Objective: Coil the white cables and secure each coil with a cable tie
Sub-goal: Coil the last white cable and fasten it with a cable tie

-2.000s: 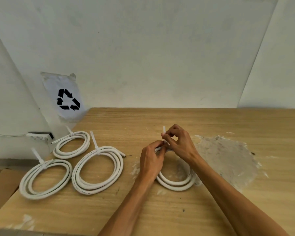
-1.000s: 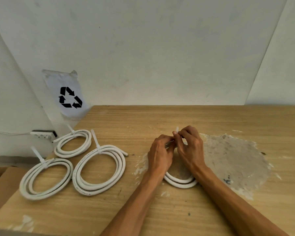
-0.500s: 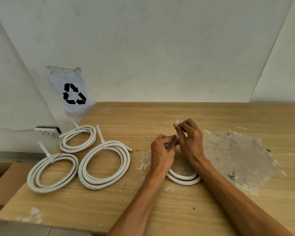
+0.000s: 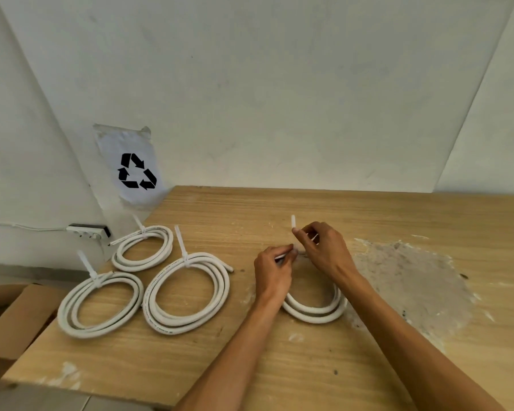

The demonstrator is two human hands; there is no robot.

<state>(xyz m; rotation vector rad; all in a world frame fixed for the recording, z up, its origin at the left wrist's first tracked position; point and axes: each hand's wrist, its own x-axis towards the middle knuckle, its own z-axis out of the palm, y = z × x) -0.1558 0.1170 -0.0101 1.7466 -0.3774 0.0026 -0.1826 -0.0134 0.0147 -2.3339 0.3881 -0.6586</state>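
A small white cable coil [image 4: 313,311] lies on the wooden table [image 4: 279,366] in front of me. My left hand [image 4: 272,269] pinches the far side of this coil. My right hand [image 4: 321,247] grips the white cable tie [image 4: 293,222], whose tail sticks up above the fingers. The far part of the coil is hidden by both hands. At the left lie three tied coils: a far one [image 4: 144,247], a middle one [image 4: 187,293] and a near-left one [image 4: 100,304], each with a tie tail standing up.
A rough grey-white patch [image 4: 413,280] marks the table at the right. A cardboard box [image 4: 12,318] sits below the table's left edge. A power strip [image 4: 86,231] and a recycling sign [image 4: 134,170] are on the wall at the left.
My right hand has lifted a little, drawing the tie tail farther up from the coil. My left hand has stayed on the coil. The camera view has shifted slightly.
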